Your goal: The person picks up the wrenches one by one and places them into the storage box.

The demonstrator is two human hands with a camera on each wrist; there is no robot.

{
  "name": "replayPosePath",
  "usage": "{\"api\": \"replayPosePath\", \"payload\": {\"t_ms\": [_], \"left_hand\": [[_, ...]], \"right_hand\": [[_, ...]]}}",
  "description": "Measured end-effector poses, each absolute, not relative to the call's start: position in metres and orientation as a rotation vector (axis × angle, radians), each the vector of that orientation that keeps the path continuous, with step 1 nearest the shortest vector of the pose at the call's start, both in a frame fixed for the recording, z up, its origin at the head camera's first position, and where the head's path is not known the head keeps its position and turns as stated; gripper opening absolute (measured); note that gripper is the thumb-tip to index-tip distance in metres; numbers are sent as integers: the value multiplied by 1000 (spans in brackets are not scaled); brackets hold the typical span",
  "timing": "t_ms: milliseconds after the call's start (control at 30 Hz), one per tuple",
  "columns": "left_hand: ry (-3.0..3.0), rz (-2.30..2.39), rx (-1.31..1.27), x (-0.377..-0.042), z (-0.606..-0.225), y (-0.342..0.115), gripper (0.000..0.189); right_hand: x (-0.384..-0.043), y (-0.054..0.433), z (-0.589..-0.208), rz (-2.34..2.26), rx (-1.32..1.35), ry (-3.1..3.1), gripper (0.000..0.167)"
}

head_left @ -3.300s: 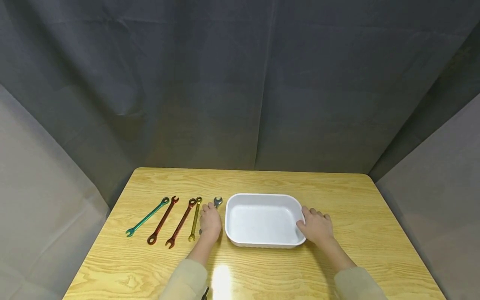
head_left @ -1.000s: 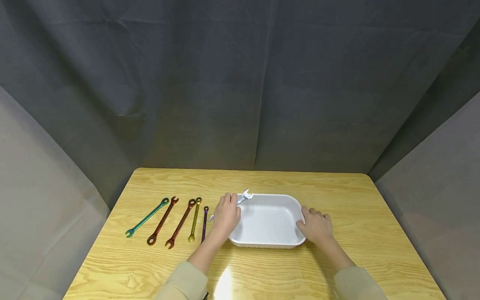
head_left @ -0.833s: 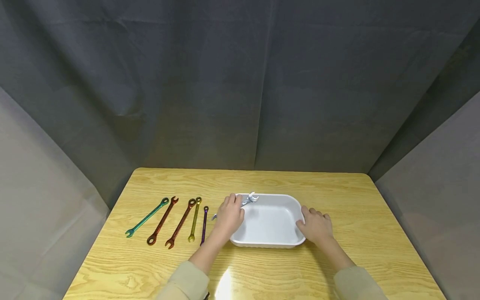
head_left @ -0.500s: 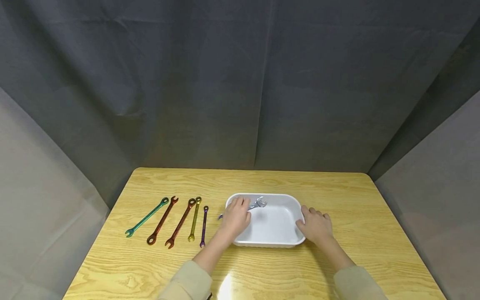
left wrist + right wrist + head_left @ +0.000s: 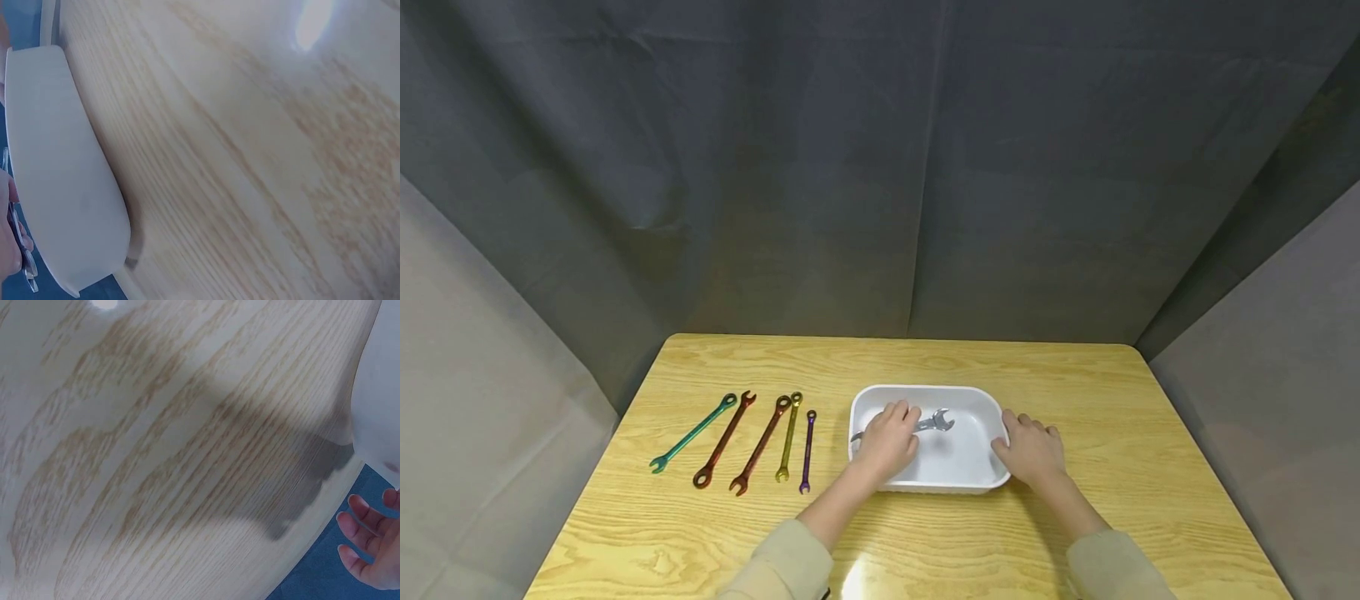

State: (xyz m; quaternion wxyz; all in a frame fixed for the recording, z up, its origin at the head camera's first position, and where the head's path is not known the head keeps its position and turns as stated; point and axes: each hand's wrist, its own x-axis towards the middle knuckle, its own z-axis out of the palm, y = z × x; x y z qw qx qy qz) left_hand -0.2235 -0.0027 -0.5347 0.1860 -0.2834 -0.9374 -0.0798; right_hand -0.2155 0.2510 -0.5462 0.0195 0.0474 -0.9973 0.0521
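My left hand (image 5: 889, 442) grips a silver wrench (image 5: 942, 420) by its middle, low over the left half of a white plastic tub (image 5: 925, 487). One open-ended head points right over the tub floor; the other end sticks out left by the tub's left wall. In the left wrist view, the wrench (image 5: 29, 270) shows beneath the fingers, beside the tub's outer wall (image 5: 69, 169). My right hand (image 5: 1033, 450) holds the tub's right rim, thumb on the inner side and fingers outside. The right wrist view catches those fingers (image 5: 359, 534) curving beside the tub (image 5: 381, 394).
Left of the tub several wrenches lie in a loose row on the wooden table (image 5: 1060, 375): green (image 5: 694, 433), red (image 5: 724, 442), another red (image 5: 761, 446), yellow (image 5: 789, 437) and a small purple one (image 5: 808, 450). A dark grey curtain (image 5: 820, 167) hangs behind the table.
My left hand has lifted the silver wrench off the table beside the purple one and carried it right, over the rim and down into the tub. The right hand stays on the rim.
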Motion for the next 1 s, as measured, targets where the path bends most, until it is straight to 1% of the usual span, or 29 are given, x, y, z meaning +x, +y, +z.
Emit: {"api": "replayPosePath", "payload": {"t_ms": [267, 667, 1000], "left_hand": [[-2723, -213, -871, -220, -542, 4, 24], [-2992, -559, -1001, -225, -548, 10, 7], [-3169, -798, -1071, -232, -553, 9, 12]], "right_hand": [[-216, 250, -546, 158, 149, -3090, 46], [-215, 251, -545, 185, 140, -3092, 49], [-215, 249, -543, 194, 137, -3100, 48]]}}
